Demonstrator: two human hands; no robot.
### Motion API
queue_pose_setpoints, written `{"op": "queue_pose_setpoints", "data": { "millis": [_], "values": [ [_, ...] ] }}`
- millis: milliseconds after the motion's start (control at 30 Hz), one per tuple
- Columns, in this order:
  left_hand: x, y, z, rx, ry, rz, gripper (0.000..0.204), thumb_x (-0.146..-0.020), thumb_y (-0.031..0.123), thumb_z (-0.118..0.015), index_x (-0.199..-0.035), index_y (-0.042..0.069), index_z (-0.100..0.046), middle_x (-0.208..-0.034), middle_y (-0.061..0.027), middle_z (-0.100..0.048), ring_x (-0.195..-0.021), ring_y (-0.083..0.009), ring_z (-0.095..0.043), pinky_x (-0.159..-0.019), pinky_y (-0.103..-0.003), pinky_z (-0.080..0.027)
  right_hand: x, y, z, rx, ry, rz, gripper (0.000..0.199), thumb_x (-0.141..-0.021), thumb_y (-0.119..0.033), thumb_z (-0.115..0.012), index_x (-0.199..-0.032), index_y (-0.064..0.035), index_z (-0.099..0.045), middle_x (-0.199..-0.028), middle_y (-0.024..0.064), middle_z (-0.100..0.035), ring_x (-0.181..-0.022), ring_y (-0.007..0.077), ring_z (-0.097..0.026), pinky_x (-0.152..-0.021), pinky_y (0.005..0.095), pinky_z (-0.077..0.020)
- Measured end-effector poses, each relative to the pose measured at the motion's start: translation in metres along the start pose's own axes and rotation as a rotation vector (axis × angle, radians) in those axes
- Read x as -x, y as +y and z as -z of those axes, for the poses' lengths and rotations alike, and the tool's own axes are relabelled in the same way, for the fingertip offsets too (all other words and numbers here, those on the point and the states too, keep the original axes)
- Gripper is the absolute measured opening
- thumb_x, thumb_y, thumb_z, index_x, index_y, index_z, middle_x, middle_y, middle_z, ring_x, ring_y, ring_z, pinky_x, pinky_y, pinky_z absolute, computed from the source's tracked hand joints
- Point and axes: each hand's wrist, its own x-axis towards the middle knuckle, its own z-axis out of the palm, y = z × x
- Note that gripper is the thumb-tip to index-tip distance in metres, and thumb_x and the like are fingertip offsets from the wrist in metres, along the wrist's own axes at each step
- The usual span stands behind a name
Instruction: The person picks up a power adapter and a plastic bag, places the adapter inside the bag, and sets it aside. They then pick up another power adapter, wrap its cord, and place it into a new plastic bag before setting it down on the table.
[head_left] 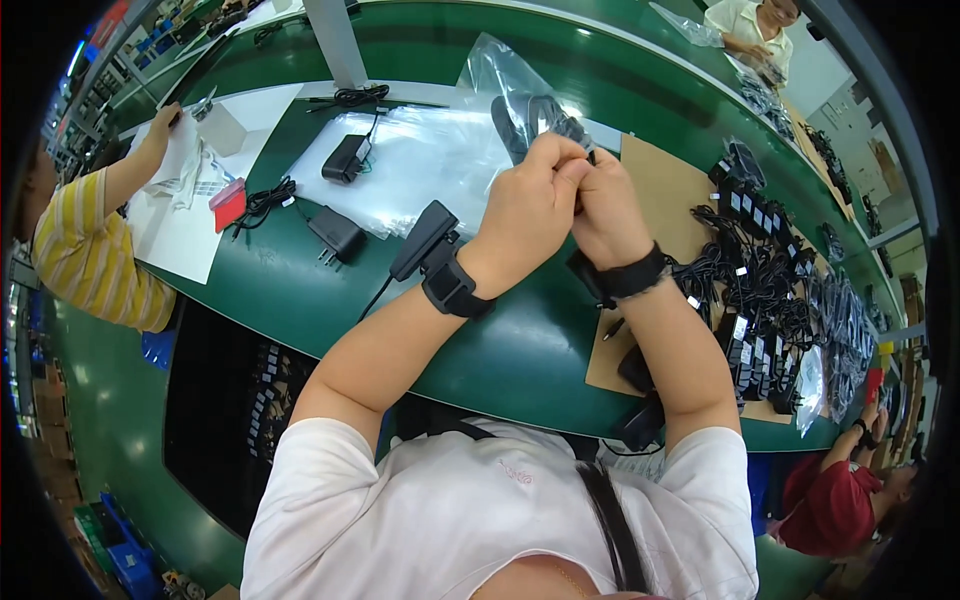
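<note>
Pinching the clear plastic bag with a black cord inside, left hand and right hand have fingers closed on its mouth above the tabletop; light, limp, slippery film, I judge; best gripped at the mouth.

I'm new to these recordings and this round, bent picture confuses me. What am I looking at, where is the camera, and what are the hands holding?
There is no machine here: a person works with two bare hands. The camera sits on the person's head and looks down, and its fisheye lens bends straight edges, so the green table looks curved. The left hand and right hand meet above the table, pinching a clear plastic bag with a black cable inside. Both wrists wear black bands. On the table lie black power adapters, a stack of clear bags, brown cardboard and, to the right, a heap of cables. Other people work at the picture's edges.
</note>
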Motion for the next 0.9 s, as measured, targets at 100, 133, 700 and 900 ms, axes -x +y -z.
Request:
{"op": "queue_pose_setpoints", "data": {
  "millis": [100,133,700,900],
  "values": [
    [-0.003,0.016,0.006,-0.064,-0.030,-0.029,0.010,-0.085,0.007,-0.054,-0.094,0.003,-0.054,-0.077,-0.0123,-0.062,-0.063,-0.0218,-0.063,-0.056,-0.026,-0.047,0.001,-0.026,0.011,-0.056,-0.109,-0.062,0.011,-0.082,-0.001,-0.046,-0.089,-0.0019,-0.054,-0.077,0.0022,-0.055,-0.065,0.0080,-0.050,-0.055,0.0194,-0.0382],
    [-0.005,0.014,0.009,-0.064,-0.025,-0.030,0.010,-0.085,0.007,-0.054,-0.094,0.003,-0.054,-0.077,-0.0123,-0.062,-0.063,-0.0218,-0.063,-0.056,-0.026,-0.047,0.001,-0.033,0.012,-0.081,-0.215,-0.089,0.012,-0.085,-0.004,-0.045,-0.092,-0.0025,-0.054,-0.081,0.0025,-0.056,-0.071,0.0094,-0.054,-0.061,0.0201,-0.0429],
    [-0.005,0.045,0.019,-0.435,-0.103,-0.053,0.031,-0.080,0.023,-0.063,-0.102,0.003,-0.054,-0.075,-0.0101,-0.060,-0.066,-0.0251,-0.059,-0.061,-0.034,-0.046,-0.020,0.012,0.023,0.786,-0.114,0.599,0.057,-0.080,-0.012,-0.061,-0.130,-0.0031,-0.035,-0.103,0.0133,-0.056,-0.084,0.0192,-0.057,-0.070,0.0299,-0.0481],
    [-0.062,-0.033,0.074,0.181,-0.274,0.487,0.052,-0.083,0.044,-0.056,-0.099,-0.006,-0.054,-0.085,-0.0114,-0.058,-0.074,-0.0155,-0.053,-0.066,-0.028,-0.043,0.005,-0.007,-0.007,0.982,-0.174,0.463,0.067,-0.078,-0.010,-0.060,-0.135,-0.0027,-0.025,-0.093,0.0126,-0.057,-0.070,0.0135,-0.056,-0.061,0.0264,-0.0484]
  ]
}}
